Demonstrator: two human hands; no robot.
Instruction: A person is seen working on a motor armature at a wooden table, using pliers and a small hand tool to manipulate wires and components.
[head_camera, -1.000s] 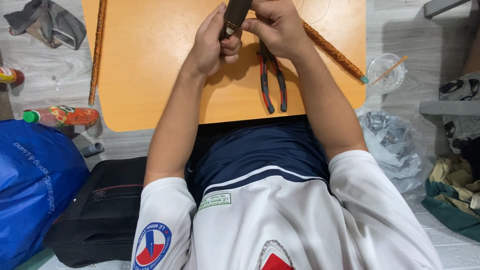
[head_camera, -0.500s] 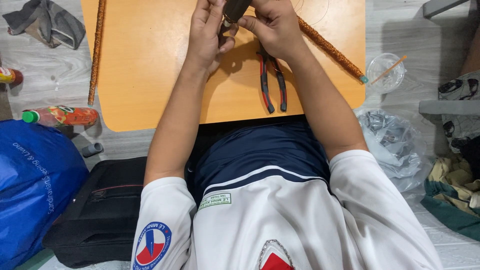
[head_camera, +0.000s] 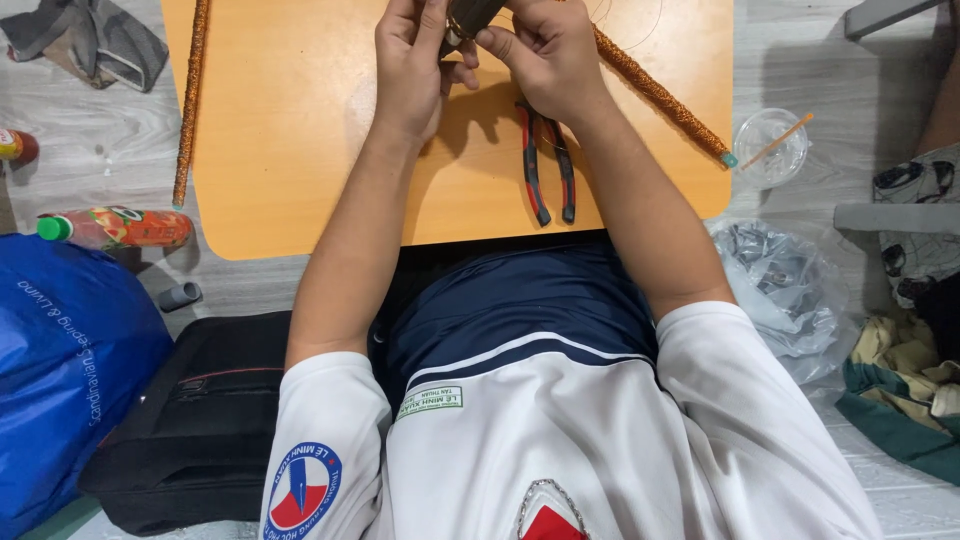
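Both hands meet at the top of the view over a low orange table (head_camera: 300, 150). My left hand (head_camera: 412, 60) and my right hand (head_camera: 545, 55) both pinch a dark roll-shaped object (head_camera: 468, 18), cut off by the frame's top edge. Thin wire strands show near it. Red-and-black pliers (head_camera: 548, 170) lie on the table just below my right hand. A long brown glittery stick (head_camera: 660, 95) runs diagonally to the right of my right wrist. A second such stick (head_camera: 190, 95) lies along the table's left edge.
On the floor: a plastic bottle (head_camera: 115, 228), a blue bag (head_camera: 60, 360), a black bag (head_camera: 190, 430) at left; a clear cup with a stick (head_camera: 768, 145), a crumpled plastic bag (head_camera: 790, 285) and clothes (head_camera: 905, 390) at right. Grey cloth (head_camera: 90, 40) lies top left.
Both hands have shifted a little upward with the dark object, which now sits further out of view at the top. The fingers have regripped it. Nothing else moved.
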